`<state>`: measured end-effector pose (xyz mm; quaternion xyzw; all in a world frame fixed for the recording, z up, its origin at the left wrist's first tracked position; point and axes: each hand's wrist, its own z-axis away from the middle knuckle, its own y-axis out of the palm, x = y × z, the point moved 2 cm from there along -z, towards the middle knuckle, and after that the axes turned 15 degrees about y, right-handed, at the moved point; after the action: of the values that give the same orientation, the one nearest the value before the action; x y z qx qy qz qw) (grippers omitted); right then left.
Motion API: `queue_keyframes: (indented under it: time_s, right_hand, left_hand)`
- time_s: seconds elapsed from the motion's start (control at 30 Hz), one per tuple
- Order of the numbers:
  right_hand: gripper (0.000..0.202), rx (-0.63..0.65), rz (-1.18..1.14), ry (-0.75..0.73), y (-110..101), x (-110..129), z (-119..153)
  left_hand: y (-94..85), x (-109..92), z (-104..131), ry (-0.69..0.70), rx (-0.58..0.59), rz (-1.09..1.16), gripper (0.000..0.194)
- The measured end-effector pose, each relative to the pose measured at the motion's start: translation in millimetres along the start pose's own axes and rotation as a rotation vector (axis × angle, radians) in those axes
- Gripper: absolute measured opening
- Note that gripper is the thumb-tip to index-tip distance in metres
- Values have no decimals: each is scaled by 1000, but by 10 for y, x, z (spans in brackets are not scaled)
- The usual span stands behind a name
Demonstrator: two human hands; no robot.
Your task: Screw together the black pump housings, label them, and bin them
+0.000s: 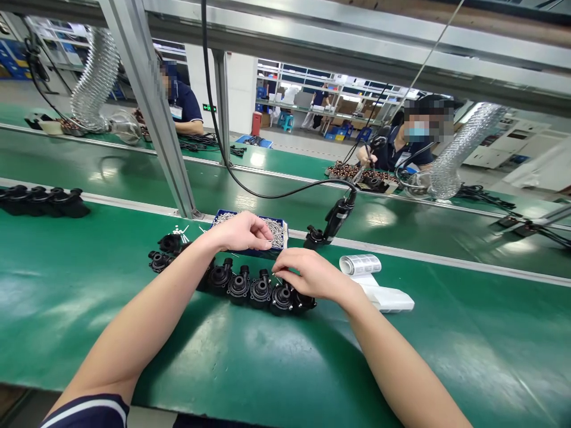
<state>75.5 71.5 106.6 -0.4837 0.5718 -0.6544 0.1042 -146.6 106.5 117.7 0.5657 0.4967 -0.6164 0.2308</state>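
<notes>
Several black pump housings stand in a row on the green bench, round faces up, with small spouts at the back. My right hand is over the right end of this row, thumb and finger pinched on a thin silver screw beside a housing. Bright screw heads show on the housing beneath it. Above a blue box of loose screws is my left hand, its fingers curled and thumb pressed to them. Whatever lies between those fingertips is too small to make out.
A black electric screwdriver on a cable stands behind the row. At right lies a label roll with its backing strip. More black housings sit far left. A metal post rises from the bench. Two co-workers sit opposite.
</notes>
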Motion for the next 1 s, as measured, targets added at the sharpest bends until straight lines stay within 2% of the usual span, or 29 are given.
queue_keyframes:
  time_s: [0.13,0.27,0.57,0.73,0.87,1.0]
  right_hand:
    - [20,76,-157,-16,-20,126,54]
    - [23,155,-120,21,59,197,54]
    - [26,138,-62,19,101,271,47]
    - [20,148,37,-29,20,291,96]
    - [26,43,36,-29,-36,315,129]
    - [30,-83,1,-46,96,384,101]
  left_hand:
    - [-10,-25,12,-4,4,-40,34]
    - [-6,-36,19,-18,4,-73,32]
    - [-5,-75,23,-21,10,-117,27]
    - [-6,-81,29,-16,21,-132,27]
    - [-12,-74,32,-15,29,-151,25]
    - [-26,-75,37,-10,22,-143,25]
